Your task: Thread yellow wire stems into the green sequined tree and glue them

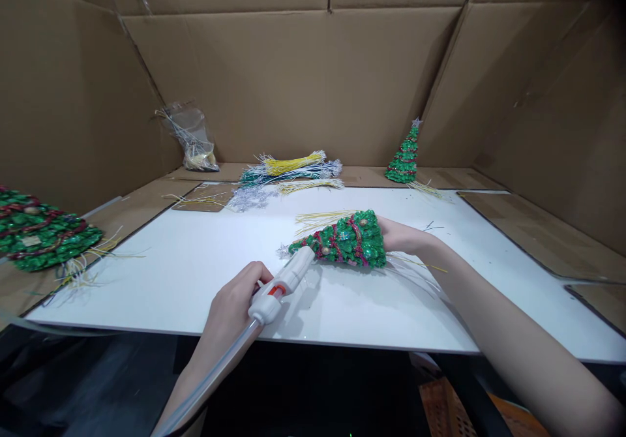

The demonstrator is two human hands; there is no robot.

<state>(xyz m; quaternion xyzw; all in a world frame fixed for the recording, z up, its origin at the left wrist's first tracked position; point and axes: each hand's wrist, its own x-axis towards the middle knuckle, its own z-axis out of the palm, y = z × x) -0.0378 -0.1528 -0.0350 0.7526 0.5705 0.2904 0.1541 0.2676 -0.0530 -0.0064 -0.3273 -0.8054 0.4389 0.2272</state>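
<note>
My left hand [235, 300] is wrapped round a white glue gun [288, 277], a clear glue stick running out of its back end. The gun's tip points up and right, close to the narrow end of a small green Christmas tree [349, 241]; whether it touches is hard to tell. That tree lies on its side above the white board, its silver star to the left and its wide base to the right. My right hand [398, 235] holds it at the base, with the fingers mostly hidden behind or inside it. Red garland and small baubles wind round the tree.
Another tree [403, 156] stands at the back right, and a larger one [44, 231] leans at the left edge. Bundles of yellow, white and green wires [293, 166] lie at the back beside silver stars [252, 197]. A clear bag [193, 140] leans on the cardboard wall [293, 78].
</note>
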